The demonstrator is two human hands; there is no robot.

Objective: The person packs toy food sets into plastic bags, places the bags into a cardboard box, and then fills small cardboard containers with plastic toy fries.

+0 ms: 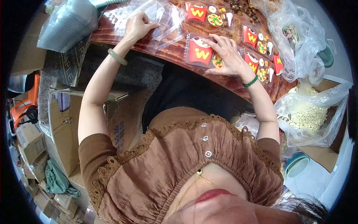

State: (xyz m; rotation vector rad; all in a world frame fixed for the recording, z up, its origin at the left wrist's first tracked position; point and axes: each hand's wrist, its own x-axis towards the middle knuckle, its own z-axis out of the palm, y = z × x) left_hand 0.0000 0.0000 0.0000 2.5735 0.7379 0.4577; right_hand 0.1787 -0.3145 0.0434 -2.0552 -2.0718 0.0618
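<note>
My left hand point(138, 27), with a pale bangle at its wrist, rests on thin clear plastic bags point(164, 16). Its fingers are bent with their tips partly hidden, and the thumb sticks out to the right. Over a clear plastic pack point(199, 50) at the table's near edge, my right hand point(228, 55) lies with spread fingers, covering the pack's right part. Inside this pack is a red fries-box piece with a yellow letter, beside a round, colourful food piece. Similar packs point(209, 15) sit beyond it, and others point(257, 39) to the right of my right hand.
A stack of clear plastic trays point(69, 26) stands at the table's left end. Bulky clear bags point(298, 33) and small brown pieces point(244, 11) lie at the far right. Below the table are a bag of cream-coloured pieces point(307, 112) and an open cardboard box point(65, 130).
</note>
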